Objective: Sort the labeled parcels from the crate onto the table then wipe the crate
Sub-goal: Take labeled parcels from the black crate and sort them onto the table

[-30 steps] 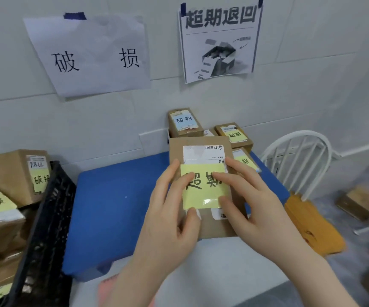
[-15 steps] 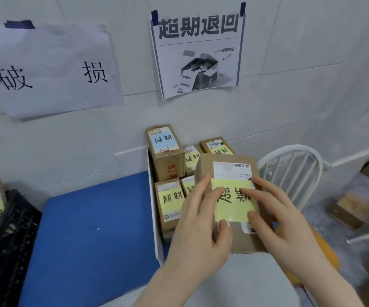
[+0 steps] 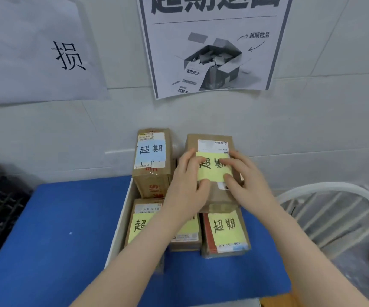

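Head view: since the earlier frames both hands have carried the yellow-labelled parcel (image 3: pixel 213 177) away from the near edge to the back of the right-hand group, below the printed poster (image 3: pixel 212 45). Left hand (image 3: pixel 185 189) and right hand (image 3: pixel 249 185) lie on its upper face, fingers (image 3: pixel 189 159) nearly straight across the label and thumbs lower down; no finger is seen curling round an edge. Its underside is hidden, but the parcel appears to rest on boxes behind the front parcels (image 3: pixel 225 231). Judged step: placement almost complete, release due next. The black crate (image 3: pixel 0 207) at far left, with a parcel showing at its edge, is not yet wiped. Clearances: blue-labelled parcel (image 3: pixel 151 160) just beside on the left, wall close behind, front row directly below. White divider (image 3: pixel 121 218) bounds the group on the left; blue table (image 3: pixel 68 229) surface shows between divider and crate. Table's right edge stands near a white chair (image 3: pixel 334 209), so withdrawal toward the person looks the freest path.
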Motion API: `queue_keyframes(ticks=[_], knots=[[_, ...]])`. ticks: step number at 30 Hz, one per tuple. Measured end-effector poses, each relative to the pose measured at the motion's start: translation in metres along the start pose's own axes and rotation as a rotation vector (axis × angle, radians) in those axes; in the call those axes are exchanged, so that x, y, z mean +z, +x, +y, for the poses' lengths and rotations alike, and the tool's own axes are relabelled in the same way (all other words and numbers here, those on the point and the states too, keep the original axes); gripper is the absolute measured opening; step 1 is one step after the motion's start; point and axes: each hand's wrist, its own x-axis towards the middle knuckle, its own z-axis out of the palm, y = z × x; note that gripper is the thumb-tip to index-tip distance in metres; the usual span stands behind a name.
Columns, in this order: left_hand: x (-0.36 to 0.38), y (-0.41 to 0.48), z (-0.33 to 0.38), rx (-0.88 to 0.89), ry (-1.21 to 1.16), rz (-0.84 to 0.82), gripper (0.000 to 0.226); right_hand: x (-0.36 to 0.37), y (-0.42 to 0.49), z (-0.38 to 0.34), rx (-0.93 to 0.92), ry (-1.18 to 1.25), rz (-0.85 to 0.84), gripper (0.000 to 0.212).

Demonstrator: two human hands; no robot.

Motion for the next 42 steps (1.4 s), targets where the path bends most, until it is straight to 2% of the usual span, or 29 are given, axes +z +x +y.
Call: queue_keyframes(ticks=[4,8,16,23,27,30,33,37,42], knots=[[0.014,0.026,-0.016,-0.111,0.068,0.012,0.043,0.022,0.040,0.027,-0.007,-0.024,-0.085,0.038],[0.024,0.040,-0.025,-0.170,0.116,0.030,0.040,0.035,0.058,0.042,-0.005,-0.001,-0.092,0.032],[0.027,0.051,-0.019,-0.263,0.389,0.042,0.041,0.050,0.082,0.040,-0.013,-0.071,-0.139,0.032],[0.016,0.044,-0.007,-0.252,0.408,-0.008,0.049,0.058,0.079,0.036,0.004,-0.068,-0.121,0.033],[-0.011,0.014,0.018,-0.102,0.334,0.067,0.047,0.048,0.071,0.028,-0.029,-0.106,-0.167,0.036],[-0.059,-0.023,0.020,-0.069,0.354,0.182,0.041,0.035,0.066,-0.001,-0.036,-0.128,-0.005,0.039],[-0.115,-0.064,-0.001,-0.216,0.487,0.235,0.043,0.046,0.055,-0.063,-0.259,-0.191,0.023,0.038],[-0.177,-0.132,-0.040,-0.546,0.782,0.108,0.050,0.107,0.019,-0.155,-0.513,-0.291,-0.203,0.036],[-0.248,-0.232,-0.087,-0.688,0.821,0.076,0.050,0.220,-0.044,-0.232,-0.608,-0.401,-0.477,0.039]])
